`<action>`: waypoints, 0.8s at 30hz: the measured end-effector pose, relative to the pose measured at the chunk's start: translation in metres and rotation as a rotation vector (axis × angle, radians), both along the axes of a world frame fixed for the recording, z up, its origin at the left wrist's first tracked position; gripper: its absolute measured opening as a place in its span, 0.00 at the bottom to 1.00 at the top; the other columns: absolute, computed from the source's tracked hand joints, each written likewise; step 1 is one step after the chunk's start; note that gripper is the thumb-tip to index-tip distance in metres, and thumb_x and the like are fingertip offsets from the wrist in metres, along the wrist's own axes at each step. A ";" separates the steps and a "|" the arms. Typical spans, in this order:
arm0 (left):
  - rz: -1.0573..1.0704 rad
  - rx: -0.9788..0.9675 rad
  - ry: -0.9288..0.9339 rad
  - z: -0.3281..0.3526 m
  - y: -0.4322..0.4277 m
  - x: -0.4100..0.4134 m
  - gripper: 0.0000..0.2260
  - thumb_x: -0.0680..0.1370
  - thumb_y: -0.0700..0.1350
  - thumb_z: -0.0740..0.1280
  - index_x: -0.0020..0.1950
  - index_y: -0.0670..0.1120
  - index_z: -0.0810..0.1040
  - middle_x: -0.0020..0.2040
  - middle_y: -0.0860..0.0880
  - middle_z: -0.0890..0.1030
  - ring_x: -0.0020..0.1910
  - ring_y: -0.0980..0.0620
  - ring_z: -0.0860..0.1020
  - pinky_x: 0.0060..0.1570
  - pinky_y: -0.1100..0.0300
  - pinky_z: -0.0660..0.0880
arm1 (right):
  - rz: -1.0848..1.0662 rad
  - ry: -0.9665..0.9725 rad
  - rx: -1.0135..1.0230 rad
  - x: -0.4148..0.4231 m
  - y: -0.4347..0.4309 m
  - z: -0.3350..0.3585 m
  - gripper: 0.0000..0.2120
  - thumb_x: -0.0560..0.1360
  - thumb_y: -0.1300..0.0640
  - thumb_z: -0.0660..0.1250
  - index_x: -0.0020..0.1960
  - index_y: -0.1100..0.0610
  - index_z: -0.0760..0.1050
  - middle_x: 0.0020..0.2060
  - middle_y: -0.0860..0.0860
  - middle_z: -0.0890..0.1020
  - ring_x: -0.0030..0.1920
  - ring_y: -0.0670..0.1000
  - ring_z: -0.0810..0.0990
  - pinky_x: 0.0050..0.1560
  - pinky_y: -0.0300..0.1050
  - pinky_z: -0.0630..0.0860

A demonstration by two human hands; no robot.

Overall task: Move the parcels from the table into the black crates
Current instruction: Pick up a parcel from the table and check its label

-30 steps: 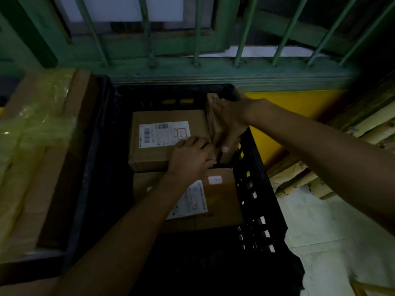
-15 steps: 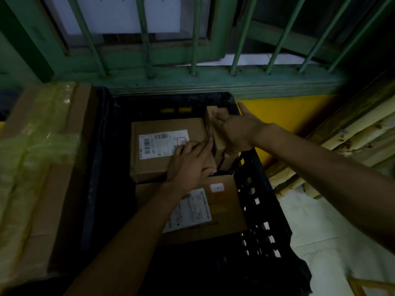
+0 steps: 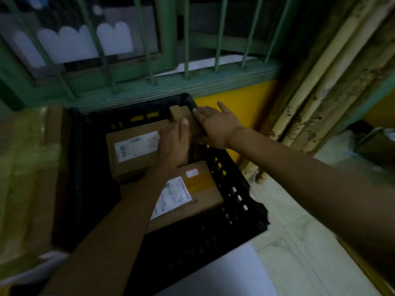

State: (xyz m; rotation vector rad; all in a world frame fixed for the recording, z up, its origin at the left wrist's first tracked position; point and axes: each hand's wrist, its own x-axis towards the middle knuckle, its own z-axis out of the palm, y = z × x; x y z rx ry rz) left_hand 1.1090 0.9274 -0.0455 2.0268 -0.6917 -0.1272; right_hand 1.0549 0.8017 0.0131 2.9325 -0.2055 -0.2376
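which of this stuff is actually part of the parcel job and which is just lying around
Part of the job:
black crate
back labelled parcel
front labelled parcel
upright parcel
left hand
right hand

Just lying about:
big taped carton, beside the crate, untouched
pale poles
white sheet

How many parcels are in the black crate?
3: back labelled parcel, near labelled parcel, and narrow upright parcel in the far right corner. More may be hidden beneath.
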 end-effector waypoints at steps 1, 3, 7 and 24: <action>-0.015 -0.048 -0.017 0.008 -0.010 -0.010 0.22 0.83 0.52 0.50 0.65 0.39 0.74 0.63 0.38 0.76 0.63 0.42 0.73 0.59 0.59 0.65 | -0.040 -0.065 0.026 -0.017 -0.006 0.004 0.39 0.78 0.44 0.61 0.79 0.58 0.45 0.78 0.55 0.52 0.78 0.53 0.50 0.76 0.56 0.43; -0.061 -0.121 -0.045 0.023 -0.036 -0.037 0.23 0.82 0.53 0.49 0.69 0.42 0.71 0.68 0.43 0.74 0.66 0.46 0.71 0.64 0.60 0.64 | -0.139 -0.223 0.124 -0.061 -0.019 0.013 0.37 0.79 0.45 0.61 0.79 0.58 0.47 0.78 0.55 0.53 0.78 0.53 0.52 0.76 0.53 0.47; -0.230 -0.296 -0.038 0.052 -0.100 -0.133 0.24 0.80 0.53 0.50 0.69 0.43 0.72 0.67 0.46 0.75 0.66 0.50 0.72 0.65 0.56 0.68 | -0.377 -0.579 0.397 -0.194 -0.041 0.024 0.34 0.79 0.47 0.63 0.77 0.59 0.54 0.76 0.57 0.61 0.75 0.54 0.60 0.72 0.46 0.58; -1.071 -0.128 0.180 0.026 -0.233 -0.686 0.18 0.83 0.51 0.55 0.69 0.47 0.72 0.63 0.53 0.76 0.61 0.58 0.73 0.46 0.80 0.66 | -1.413 -1.403 0.543 -0.853 -0.045 -0.034 0.23 0.78 0.51 0.66 0.70 0.58 0.70 0.64 0.54 0.78 0.62 0.49 0.77 0.58 0.40 0.72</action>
